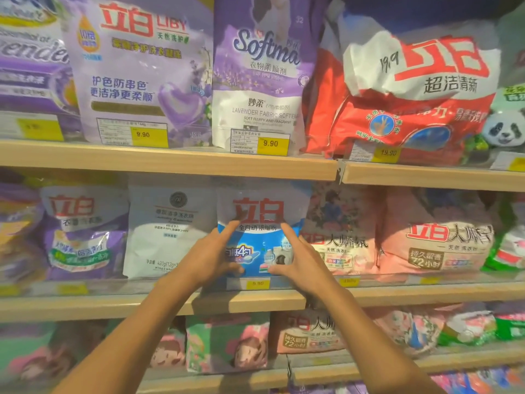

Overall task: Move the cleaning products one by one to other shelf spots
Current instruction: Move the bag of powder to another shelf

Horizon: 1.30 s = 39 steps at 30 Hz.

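On the middle shelf (85,304), a white pouch (167,231) stands just left of the spot being worked on. The left hand (210,257) is spread, with straight fingers laid up the left side of a blue-and-white detergent bag (260,220) and the thumb pressing its lower front. The bag stands upright near the shelf's front edge, in the row, with its base behind the yellow price label (258,283). I cannot tell whether it is lifted off the shelf. The right hand (301,260) mirrors the left, spread, fingers straight against the bag's right side and thumb on the front. Just right of it, a pink bag (338,240) touches or nearly touches the blue one.

This looks like one move in hand: the bag is held between both hands but has not cleared its row. Every shelf in view is packed, so how many products are already moved cannot be judged.
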Motion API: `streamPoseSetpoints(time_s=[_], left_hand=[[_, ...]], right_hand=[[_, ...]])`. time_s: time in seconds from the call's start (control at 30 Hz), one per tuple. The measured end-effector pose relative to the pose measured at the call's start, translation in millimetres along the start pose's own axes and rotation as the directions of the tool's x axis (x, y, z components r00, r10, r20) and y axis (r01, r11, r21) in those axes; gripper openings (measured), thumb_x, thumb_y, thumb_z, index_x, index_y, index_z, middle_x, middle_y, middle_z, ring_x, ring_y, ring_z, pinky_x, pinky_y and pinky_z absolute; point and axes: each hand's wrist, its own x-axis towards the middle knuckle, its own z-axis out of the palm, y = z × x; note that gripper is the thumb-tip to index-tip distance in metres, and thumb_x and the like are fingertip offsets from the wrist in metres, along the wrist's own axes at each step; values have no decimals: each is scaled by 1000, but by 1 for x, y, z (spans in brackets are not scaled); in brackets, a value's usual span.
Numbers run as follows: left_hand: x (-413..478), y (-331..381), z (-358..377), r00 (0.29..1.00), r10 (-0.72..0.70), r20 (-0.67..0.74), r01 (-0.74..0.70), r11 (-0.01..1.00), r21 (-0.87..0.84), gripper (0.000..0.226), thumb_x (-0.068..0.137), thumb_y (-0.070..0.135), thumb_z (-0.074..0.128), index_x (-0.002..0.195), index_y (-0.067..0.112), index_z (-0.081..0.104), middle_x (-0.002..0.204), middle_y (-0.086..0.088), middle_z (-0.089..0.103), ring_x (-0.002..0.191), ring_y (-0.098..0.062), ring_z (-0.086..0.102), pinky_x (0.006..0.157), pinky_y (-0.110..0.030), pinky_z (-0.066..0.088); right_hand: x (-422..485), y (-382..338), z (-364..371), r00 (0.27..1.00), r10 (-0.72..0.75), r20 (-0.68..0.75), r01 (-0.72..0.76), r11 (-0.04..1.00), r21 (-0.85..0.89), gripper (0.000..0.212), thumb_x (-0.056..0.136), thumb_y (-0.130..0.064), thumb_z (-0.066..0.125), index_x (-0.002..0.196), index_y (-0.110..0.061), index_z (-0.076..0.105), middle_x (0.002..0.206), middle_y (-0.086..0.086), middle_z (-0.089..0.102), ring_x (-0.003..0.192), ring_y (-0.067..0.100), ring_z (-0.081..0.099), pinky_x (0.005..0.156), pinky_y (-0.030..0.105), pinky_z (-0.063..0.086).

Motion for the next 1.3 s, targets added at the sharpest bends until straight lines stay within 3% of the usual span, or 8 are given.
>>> streamPoseSetpoints(time_s=[0.13, 0.3, 0.47, 0.6, 0.73, 0.83, 1.0, 1.3], left_hand=[[-5, 2, 0, 998, 39, -40, -38, 999, 20, 101, 75, 40, 85, 156, 37, 23, 133, -10, 56, 116, -30, 57, 93, -36, 47], [-7, 6, -13, 993, 68, -102, -66, 998, 17, 96, 75, 42, 84, 154, 37, 29, 128, -9, 58, 110, -30, 59, 88, -35, 47], [-3, 18, -33, 992, 62, -113, -53, 995, 83, 89, 75, 47, 82, 148, 34, 34, 125, -7, 60, 108, -31, 60, 87, -40, 49], [-15, 21, -38, 996, 52, -67, -52, 999, 15, 98, 74, 45, 84, 153, 39, 27, 122, -7, 59, 105, -27, 59, 77, -31, 42], [-40, 32, -47, 996, 66, -65, -68, 997, -26, 111, 72, 37, 87, 147, 64, 10, 111, -3, 60, 87, -19, 58, 72, -33, 48], [-71, 41, -51, 1000, 18, -19, -19, 998, -55, 120, 74, 28, 87, 137, 76, -3, 115, -5, 61, 88, -23, 65, 73, -43, 58], [-131, 46, -46, 999, -31, -35, 30, 998, -47, 122, 75, 22, 86, 137, 76, -5, 128, -6, 57, 100, -23, 63, 81, -43, 58], [-243, 17, -103, 960, -210, -186, 210, 977, -23, 119, 76, 23, 86, 138, 77, -1, 120, 0, 66, 83, -19, 65, 71, -39, 53]], right_hand=[[-5, -1, -1, 998, -27, -49, 29, 998, 49, 103, 73, -53, 84, 128, -87, 2, 146, 1, 51, 103, 17, 64, 80, 42, 57], [-5, -15, -14, 996, -30, -87, 32, 999, 20, 99, 74, -54, 83, 136, -77, 10, 148, 6, 49, 110, 26, 62, 86, 46, 55], [1, -32, -38, 994, -55, -93, 59, 997, 45, 88, 73, -48, 85, 134, -60, 23, 117, -7, 54, 93, 17, 61, 76, 43, 57], [-13, -37, -42, 999, -24, -39, 26, 998, 55, 103, 75, -44, 86, 141, -70, 11, 135, 3, 56, 68, 10, 55, 68, 38, 54], [-32, -48, -46, 995, -92, -28, 93, 995, 42, 115, 76, -34, 88, 143, -76, 5, 107, -6, 51, 51, 6, 50, 51, 30, 49], [-53, -54, -43, 993, -117, 12, 116, 990, 76, 117, 76, -32, 89, 143, -77, 4, 109, -4, 56, 51, 7, 52, 54, 27, 50], [-93, -60, -24, 980, -185, 68, 174, 975, 135, 115, 74, -35, 89, 145, -75, 8, 104, -11, 55, 58, 4, 56, 61, 36, 57], [-123, -155, 17, 921, -351, 168, 329, 933, 146, 118, 71, -44, 89, 144, -75, 2, 96, -14, 52, 58, 4, 55, 58, 25, 46]])
